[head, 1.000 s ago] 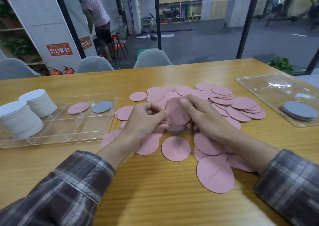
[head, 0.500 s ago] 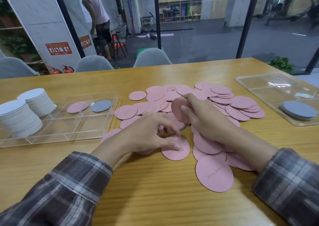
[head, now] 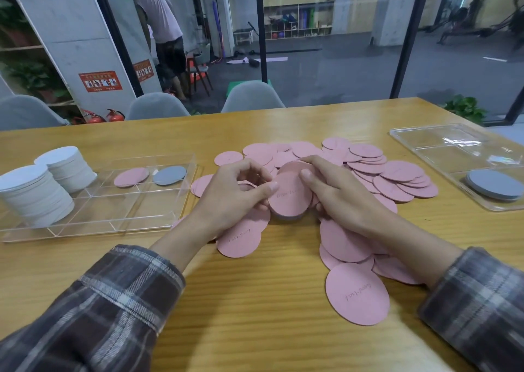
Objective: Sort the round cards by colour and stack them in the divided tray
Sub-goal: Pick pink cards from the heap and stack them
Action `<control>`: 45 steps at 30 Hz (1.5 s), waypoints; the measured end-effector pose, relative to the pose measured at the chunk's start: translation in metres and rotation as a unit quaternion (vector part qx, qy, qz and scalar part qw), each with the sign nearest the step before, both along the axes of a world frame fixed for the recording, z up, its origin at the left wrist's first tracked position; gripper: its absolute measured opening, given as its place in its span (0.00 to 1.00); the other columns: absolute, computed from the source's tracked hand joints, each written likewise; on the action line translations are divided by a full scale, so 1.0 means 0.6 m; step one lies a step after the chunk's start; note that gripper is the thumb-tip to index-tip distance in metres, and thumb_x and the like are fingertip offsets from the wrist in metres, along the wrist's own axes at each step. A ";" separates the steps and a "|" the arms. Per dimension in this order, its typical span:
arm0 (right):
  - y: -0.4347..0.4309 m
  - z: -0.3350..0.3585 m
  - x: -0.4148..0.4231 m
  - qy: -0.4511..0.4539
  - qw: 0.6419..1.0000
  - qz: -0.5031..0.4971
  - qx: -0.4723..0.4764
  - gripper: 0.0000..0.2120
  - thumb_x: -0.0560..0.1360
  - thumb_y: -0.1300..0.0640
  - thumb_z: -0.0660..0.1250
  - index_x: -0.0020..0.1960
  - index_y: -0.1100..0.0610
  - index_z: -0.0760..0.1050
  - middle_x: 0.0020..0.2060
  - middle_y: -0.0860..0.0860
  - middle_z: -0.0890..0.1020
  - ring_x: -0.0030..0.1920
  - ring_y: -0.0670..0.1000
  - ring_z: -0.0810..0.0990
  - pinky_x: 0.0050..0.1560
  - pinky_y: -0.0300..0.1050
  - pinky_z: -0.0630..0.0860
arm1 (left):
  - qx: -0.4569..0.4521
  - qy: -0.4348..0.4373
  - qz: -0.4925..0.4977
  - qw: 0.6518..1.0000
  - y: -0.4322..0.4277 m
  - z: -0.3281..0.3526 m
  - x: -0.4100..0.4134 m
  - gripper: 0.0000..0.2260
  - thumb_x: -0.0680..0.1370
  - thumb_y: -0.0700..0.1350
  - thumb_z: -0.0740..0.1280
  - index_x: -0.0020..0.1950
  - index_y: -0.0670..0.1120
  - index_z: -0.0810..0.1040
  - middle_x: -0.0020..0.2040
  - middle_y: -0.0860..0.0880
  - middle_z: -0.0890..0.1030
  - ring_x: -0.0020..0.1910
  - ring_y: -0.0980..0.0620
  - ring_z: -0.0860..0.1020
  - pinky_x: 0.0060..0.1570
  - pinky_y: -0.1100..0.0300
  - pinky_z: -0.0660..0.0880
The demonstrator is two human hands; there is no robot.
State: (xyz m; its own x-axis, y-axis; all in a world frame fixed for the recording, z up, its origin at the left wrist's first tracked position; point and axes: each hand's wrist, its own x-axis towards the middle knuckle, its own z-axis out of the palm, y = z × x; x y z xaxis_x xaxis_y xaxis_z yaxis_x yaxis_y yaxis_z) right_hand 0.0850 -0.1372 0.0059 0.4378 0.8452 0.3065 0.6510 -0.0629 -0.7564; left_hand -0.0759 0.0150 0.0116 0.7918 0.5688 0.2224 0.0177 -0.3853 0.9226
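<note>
Many pink round cards [head: 397, 178] lie scattered over the middle of the wooden table. My right hand [head: 337, 193] grips a small stack of pink cards [head: 289, 198] from the right, and my left hand [head: 238, 195] pinches its top card at the left edge. The clear divided tray [head: 93, 218] on the left holds two stacks of white cards [head: 37, 193], one pink card [head: 131, 177] and one grey card [head: 169, 175]. A large pink card [head: 357, 293] lies nearest me.
A second clear tray [head: 453, 156] at the right edge holds a low stack of grey cards [head: 494, 185]. Grey chairs [head: 252, 97] stand behind the table's far edge. Beyond the glass wall a person stands in the room.
My left hand came up from a card on the table and now pinches the top of the stack in my right hand. The stack has tilted flatter and lower.
</note>
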 end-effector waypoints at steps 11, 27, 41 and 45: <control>0.009 -0.006 -0.009 0.017 1.000 0.016 -0.004 0.09 0.84 0.49 0.61 0.63 0.48 0.75 0.35 0.30 0.80 0.34 0.39 0.79 0.35 0.31 0.70 | -0.048 0.014 0.004 0.999 -0.011 0.004 0.003 0.09 0.77 0.39 0.77 0.53 0.42 0.78 0.38 0.42 0.86 0.39 0.42 0.87 0.40 0.51 0.85; 0.017 -0.012 -0.007 0.047 0.999 0.003 0.006 0.11 0.84 0.48 0.60 0.65 0.49 0.74 0.37 0.38 0.79 0.34 0.39 0.78 0.33 0.31 0.70 | 0.037 0.008 -0.021 0.999 -0.024 0.003 0.002 0.14 0.80 0.40 0.74 0.62 0.51 0.76 0.37 0.44 0.87 0.37 0.45 0.87 0.39 0.49 0.83; 0.012 -0.007 -0.009 0.019 0.999 0.006 0.035 0.13 0.82 0.52 0.66 0.66 0.50 0.73 0.46 0.38 0.82 0.44 0.36 0.80 0.43 0.30 0.71 | 0.031 0.060 -0.029 0.997 -0.028 0.007 0.000 0.25 0.82 0.39 0.69 0.75 0.55 0.67 0.37 0.47 0.87 0.33 0.47 0.85 0.33 0.59 0.78; 0.006 -0.001 -0.009 -0.077 0.997 -0.014 0.018 0.15 0.83 0.53 0.63 0.69 0.51 0.69 0.48 0.38 0.80 0.48 0.31 0.77 0.45 0.26 0.69 | 0.243 0.153 0.007 0.958 0.019 0.027 -0.021 0.14 0.76 0.48 0.76 0.59 0.57 0.78 0.37 0.55 0.85 0.34 0.60 0.78 0.40 0.63 0.72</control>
